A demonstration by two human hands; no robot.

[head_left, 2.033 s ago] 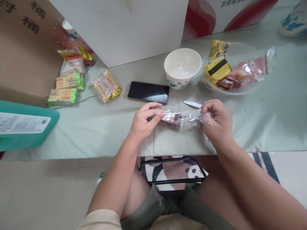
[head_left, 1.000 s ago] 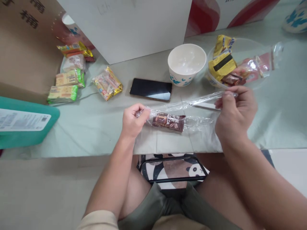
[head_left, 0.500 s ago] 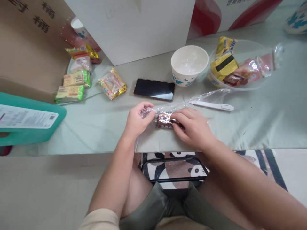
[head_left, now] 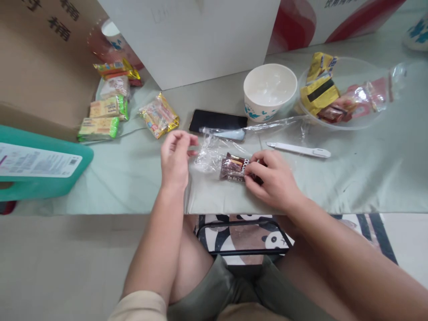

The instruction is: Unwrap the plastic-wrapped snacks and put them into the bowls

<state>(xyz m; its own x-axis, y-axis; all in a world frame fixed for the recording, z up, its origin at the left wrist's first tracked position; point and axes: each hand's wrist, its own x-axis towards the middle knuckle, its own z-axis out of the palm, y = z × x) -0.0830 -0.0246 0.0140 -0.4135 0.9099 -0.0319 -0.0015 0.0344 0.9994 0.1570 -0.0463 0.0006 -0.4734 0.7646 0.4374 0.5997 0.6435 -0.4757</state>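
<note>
A small brown wrapped snack (head_left: 233, 167) with white lettering lies at the table's front. My right hand (head_left: 274, 180) grips its right end, the fingers covering that part. Clear plastic film (head_left: 207, 154) bunches loosely at the snack's left and stretches back across the phone towards the bowl. Just left of the bunched film, my left hand (head_left: 176, 156) is raised with its fingers apart and nothing visible in them. A white paper-cutter-like pen knife (head_left: 299, 150) rests behind my right hand.
Behind are a black phone (head_left: 217, 122), a white paper bowl (head_left: 269, 91) and a clear bowl (head_left: 354, 125) of snack packets. Left are a yellow-edged packet (head_left: 159, 116), several green-ended packets (head_left: 98, 128) and a green container (head_left: 67, 189). A white box (head_left: 200, 44) stands at the back.
My left hand has let go of the film and moved left. The film has spread out and lifted over the phone. My right hand stays on the snack, which has shifted slightly right.
</note>
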